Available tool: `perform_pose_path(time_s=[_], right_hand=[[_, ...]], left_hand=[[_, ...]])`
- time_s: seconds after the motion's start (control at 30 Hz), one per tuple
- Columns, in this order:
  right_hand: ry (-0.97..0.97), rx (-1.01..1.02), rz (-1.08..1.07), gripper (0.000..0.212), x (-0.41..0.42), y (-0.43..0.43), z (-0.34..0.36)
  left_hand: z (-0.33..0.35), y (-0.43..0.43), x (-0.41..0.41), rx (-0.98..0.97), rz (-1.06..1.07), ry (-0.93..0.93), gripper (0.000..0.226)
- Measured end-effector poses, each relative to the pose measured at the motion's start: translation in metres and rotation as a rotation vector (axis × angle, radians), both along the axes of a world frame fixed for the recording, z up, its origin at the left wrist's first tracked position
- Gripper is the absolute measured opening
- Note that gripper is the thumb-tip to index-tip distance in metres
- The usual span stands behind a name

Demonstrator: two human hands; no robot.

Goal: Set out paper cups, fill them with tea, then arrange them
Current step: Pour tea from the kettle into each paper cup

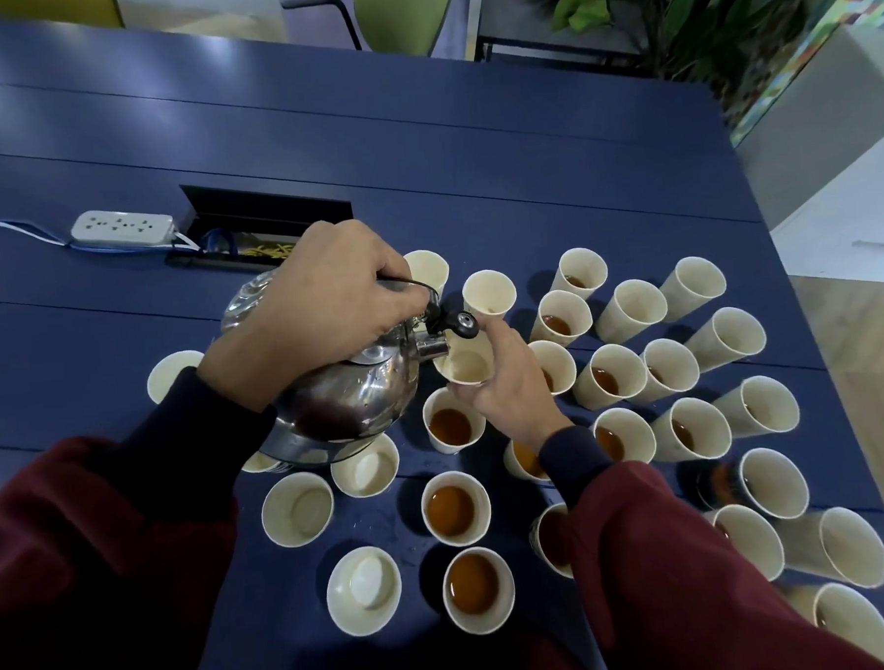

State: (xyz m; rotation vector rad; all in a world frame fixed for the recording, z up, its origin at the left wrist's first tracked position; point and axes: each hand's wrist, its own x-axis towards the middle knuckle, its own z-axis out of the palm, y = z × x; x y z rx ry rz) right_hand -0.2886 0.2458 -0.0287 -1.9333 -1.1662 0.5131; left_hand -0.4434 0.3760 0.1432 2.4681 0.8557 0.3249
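My left hand (pixel 321 310) grips the handle of a shiny steel kettle (pixel 351 396), which is tilted with its spout (pixel 433 346) at the rim of a paper cup (pixel 464 367). My right hand (pixel 512 387) holds that cup lifted above the blue table (pixel 420 156); a little pale liquid lies in its bottom. Several paper cups stand around on the table. Those at the middle and right hold brown tea, such as one cup (pixel 451 426) and another (pixel 478 589). Empty cups (pixel 298 509) stand at the lower left.
A white power strip (pixel 123 227) with a cable lies at the left, beside an open cable box (pixel 260 226) set into the table. A green chair (pixel 402 14) and a plant (pixel 694 14) stand beyond the far edge. The table's right edge runs close to the outermost cups.
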Motion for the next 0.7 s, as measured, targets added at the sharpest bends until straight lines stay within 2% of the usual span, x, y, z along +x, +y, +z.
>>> perform_pose_path(time_s=[0.17, 0.3, 0.63, 0.7], right_hand=[[0.022, -0.058, -0.013, 0.075, 0.001, 0.000, -0.006], [0.031, -0.094, -0.021, 0.081, 0.002, 0.002, -0.008], [0.044, -0.095, -0.036, 0.080, 0.002, 0.005, -0.013], [0.046, -0.086, -0.042, 0.077, 0.003, 0.005, -0.013]], left_hand=[[0.000, -0.001, 0.004, -0.003, -0.001, 0.016, 0.040], [0.000, 0.001, 0.009, 0.019, 0.002, 0.006, 0.026], [0.002, 0.000, 0.013, 0.011, 0.014, -0.001, 0.036], [0.002, 0.001, 0.014, 0.012, 0.018, -0.006, 0.028]])
